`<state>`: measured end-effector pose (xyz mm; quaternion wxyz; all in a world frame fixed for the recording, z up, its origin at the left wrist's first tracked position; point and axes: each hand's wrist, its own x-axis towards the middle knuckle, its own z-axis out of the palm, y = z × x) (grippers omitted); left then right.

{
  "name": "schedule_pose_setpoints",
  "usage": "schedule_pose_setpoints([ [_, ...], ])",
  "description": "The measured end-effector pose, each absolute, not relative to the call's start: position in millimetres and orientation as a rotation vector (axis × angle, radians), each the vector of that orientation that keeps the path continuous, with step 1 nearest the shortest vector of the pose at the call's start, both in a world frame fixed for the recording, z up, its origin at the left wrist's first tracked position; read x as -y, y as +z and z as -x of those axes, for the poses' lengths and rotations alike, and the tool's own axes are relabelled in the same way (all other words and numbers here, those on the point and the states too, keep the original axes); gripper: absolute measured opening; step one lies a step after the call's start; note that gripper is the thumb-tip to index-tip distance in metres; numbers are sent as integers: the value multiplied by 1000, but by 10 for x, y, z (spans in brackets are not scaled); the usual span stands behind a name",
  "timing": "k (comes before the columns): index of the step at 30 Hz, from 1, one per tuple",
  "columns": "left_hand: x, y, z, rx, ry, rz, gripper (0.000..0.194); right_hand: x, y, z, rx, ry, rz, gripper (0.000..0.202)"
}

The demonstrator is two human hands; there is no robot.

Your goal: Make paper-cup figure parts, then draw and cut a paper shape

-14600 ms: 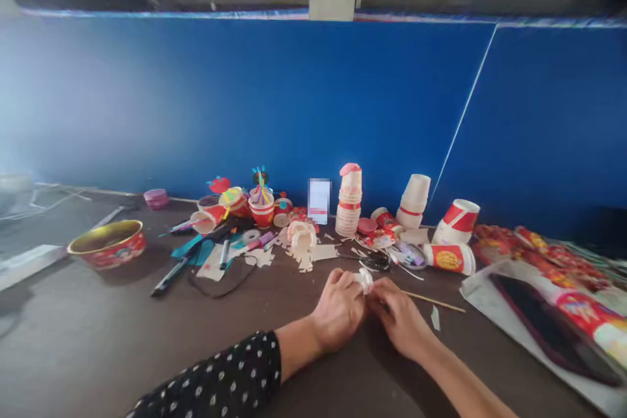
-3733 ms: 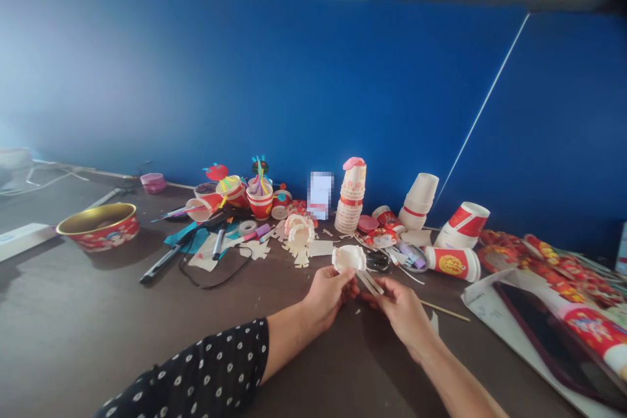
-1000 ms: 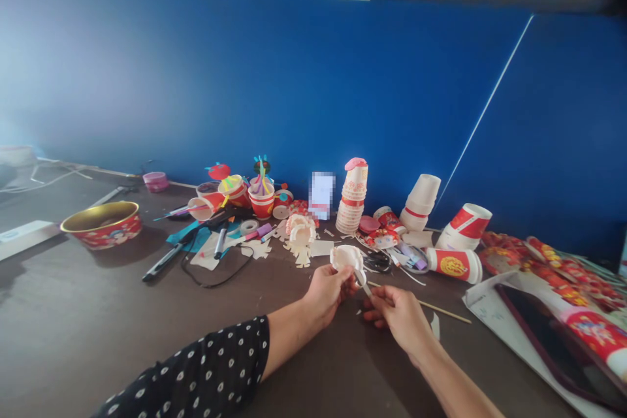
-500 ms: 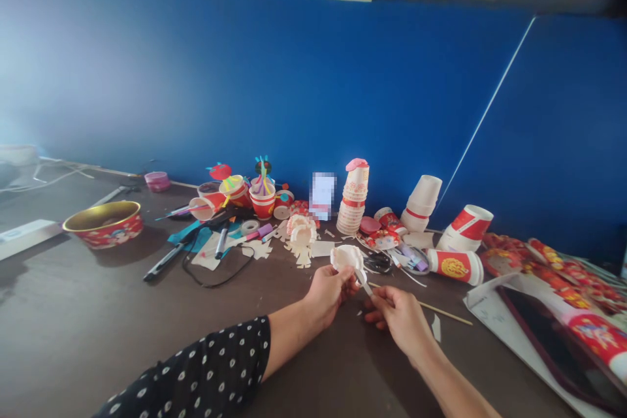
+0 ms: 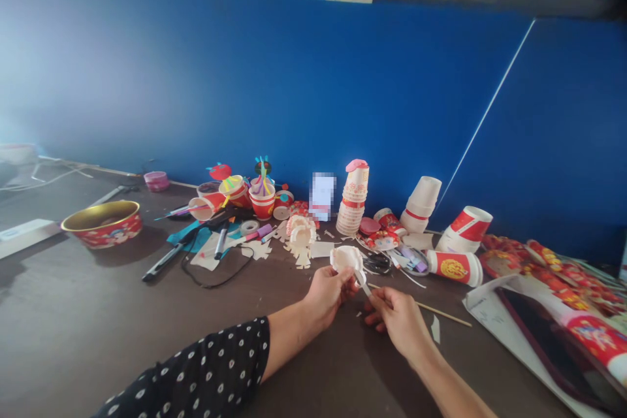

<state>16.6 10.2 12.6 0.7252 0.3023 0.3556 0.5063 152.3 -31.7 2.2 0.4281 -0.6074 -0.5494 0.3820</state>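
Grip and Clearance Findings

The left hand [image 5: 324,297] is pinching a shallow, scallop-edged white paper piece [image 5: 347,257] at its near rim, thumb on top, with the other fingers curling underneath. The right hand [image 5: 404,320] is closing thumb and forefinger on a narrow white paper strip [image 5: 363,279] slanting down from the piece's right side; whether the two are joined, I cannot tell. The piece is sitting forward of both hands, above the dark brown tabletop [image 5: 274,333].

In my judgement, the material is light, fairly soft and not slippery, likely creasing or tearing under a hard pull. The rim is offering the sounder hold; the strip is calling for a flat, gentle pinch near its root.

Beyond the piece, a coiled black cable [image 5: 378,263] is lying close on the right, and white cut-paper figures [image 5: 302,251] are lying to the left. A thin wooden stick [image 5: 445,315] is running behind the right hand, with a pointed white paper scrap [image 5: 435,328] beside that wrist. More room is showing toward the wearer; the near table edge is not showing.
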Motion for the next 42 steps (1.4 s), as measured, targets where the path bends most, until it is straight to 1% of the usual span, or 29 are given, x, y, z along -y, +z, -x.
schedule_pose_setpoints([
  [19,-101,133,-170,-801,1102,-697,22,335,57,-1488,1497,818,1568,28],
  [27,-89,144,-168,-792,1100,-696,20,342,50,-1503,1575,713,1599,30],
  [42,-84,132,-169,-765,1069,-742,23,372,103,-1468,1674,497,1642,34],
])
